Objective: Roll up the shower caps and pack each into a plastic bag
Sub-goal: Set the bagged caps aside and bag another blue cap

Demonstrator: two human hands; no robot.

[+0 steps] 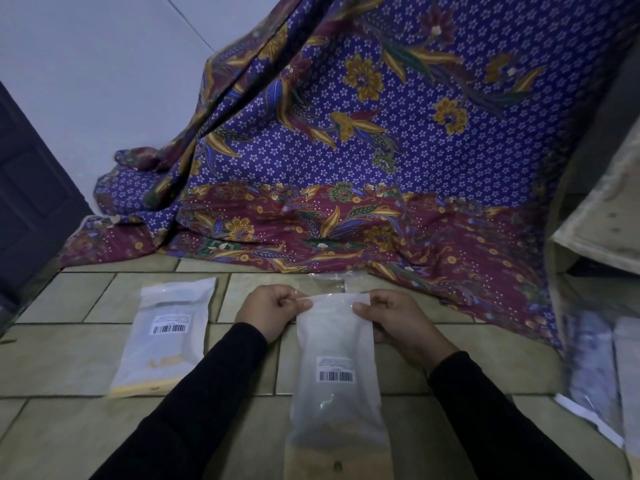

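Observation:
A frosted plastic bag with a barcode label lies lengthwise on the tiled floor in front of me, something dark showing faintly inside it. My left hand pinches the bag's top left corner at the flap. My right hand grips the top right edge, thumb on the front. A thin clear strip sticks up just beyond the flap. A second bag with a barcode lies flat to the left, apart from both hands.
A purple and maroon batik cloth hangs down and spreads over the floor behind the bags. A stack of patterned and white sheets lies at the right. A dark door stands at the left, a pale slab at the right.

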